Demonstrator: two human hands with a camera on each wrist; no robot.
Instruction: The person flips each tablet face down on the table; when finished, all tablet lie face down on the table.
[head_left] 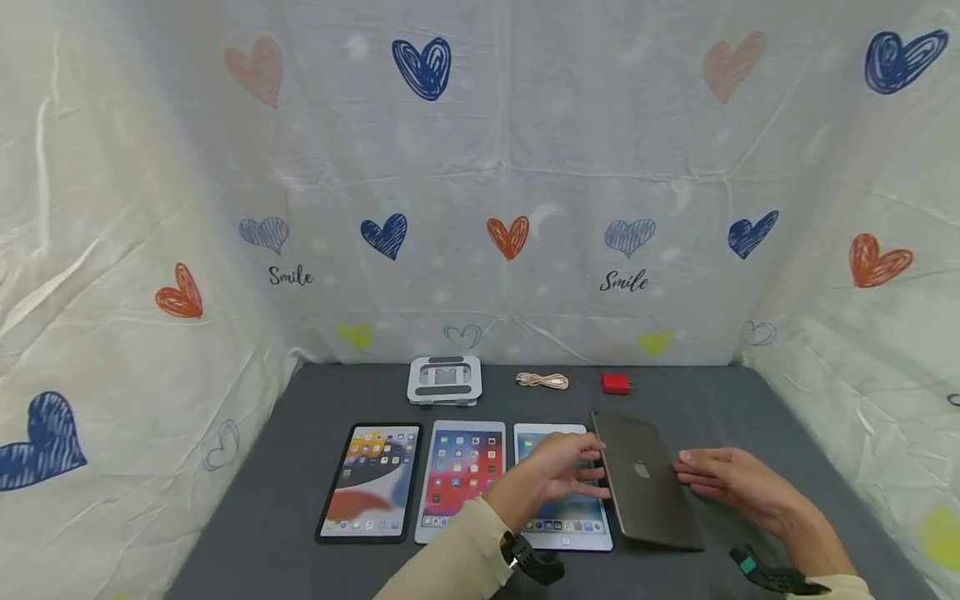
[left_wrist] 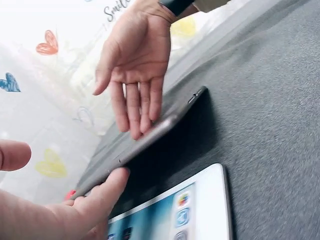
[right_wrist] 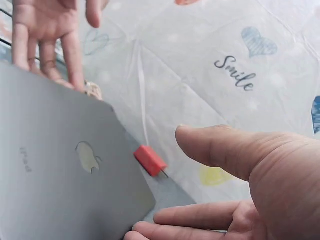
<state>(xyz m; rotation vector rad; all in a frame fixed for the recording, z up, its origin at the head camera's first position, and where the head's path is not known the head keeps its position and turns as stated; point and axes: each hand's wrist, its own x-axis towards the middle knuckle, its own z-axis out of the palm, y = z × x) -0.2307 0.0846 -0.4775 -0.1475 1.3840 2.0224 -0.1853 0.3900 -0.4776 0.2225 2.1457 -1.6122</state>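
A dark grey tablet (head_left: 648,500) lies back side up and tilted, its left edge raised off the table. Fingertips of my left hand (head_left: 558,475) touch that raised edge, above a white tablet (head_left: 566,540). My right hand (head_left: 738,483) is at the opposite edge, fingers straight and together. In the left wrist view the grey tablet (left_wrist: 145,142) appears nearly edge-on, between my left hand (left_wrist: 75,215) and right hand (left_wrist: 140,60). The right wrist view shows its back (right_wrist: 50,150) and my right hand (right_wrist: 260,185) with the thumb raised clear of it.
Left of the white tablet lie another white-framed tablet (head_left: 465,475) and a black-framed one (head_left: 371,483), screens up. Behind them are a folded silver stand (head_left: 445,381), a coiled cable (head_left: 542,381) and a red charger (head_left: 616,384). A patterned cloth (head_left: 502,167) hangs behind the table.
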